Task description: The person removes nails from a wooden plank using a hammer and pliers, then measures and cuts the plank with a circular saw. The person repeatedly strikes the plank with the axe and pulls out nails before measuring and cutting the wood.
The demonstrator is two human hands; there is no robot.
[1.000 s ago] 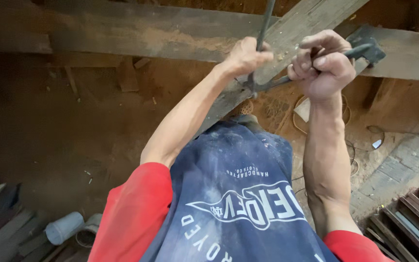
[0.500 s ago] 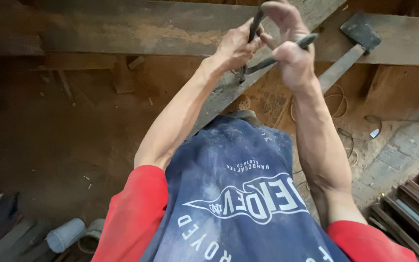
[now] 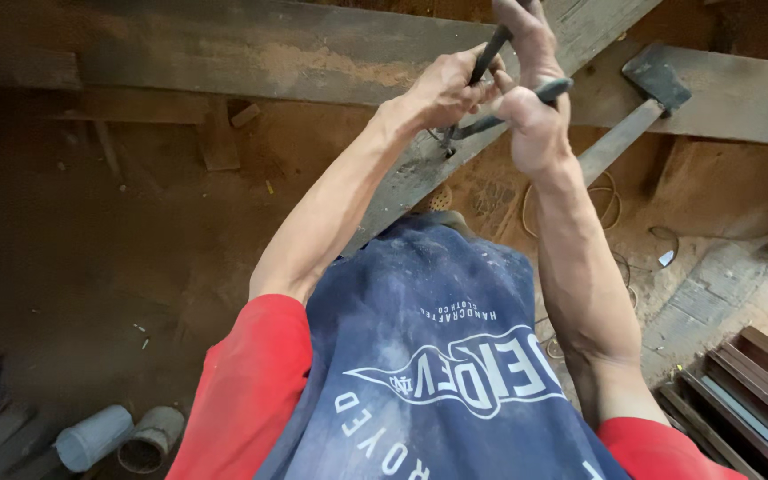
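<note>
My left hand (image 3: 442, 89) and my right hand (image 3: 531, 102) are close together over a slanting wooden plank (image 3: 402, 191). Between them they grip a dark metal pincer tool (image 3: 477, 120). My left hand is closed on the handle that points up. The lower handle, which sticks out to the right, is in my right hand. The tool's jaws rest on the plank just below my left hand; what they bite on is too small to tell. A hammer (image 3: 655, 80) with a pale wooden handle lies on the plank to the right of my hands.
A long wooden beam (image 3: 268, 58) crosses the top of the view. Two short grey pipe pieces (image 3: 122, 437) lie at the bottom left. Dark metal profiles (image 3: 748, 391) are stacked at the bottom right. Loose wire (image 3: 611, 200) lies on the reddish dirt floor beside brick paving (image 3: 713, 284).
My right hand has swung left toward my left hand, bringing the two tool handles closer together. Both hands sit higher in the view than before.
</note>
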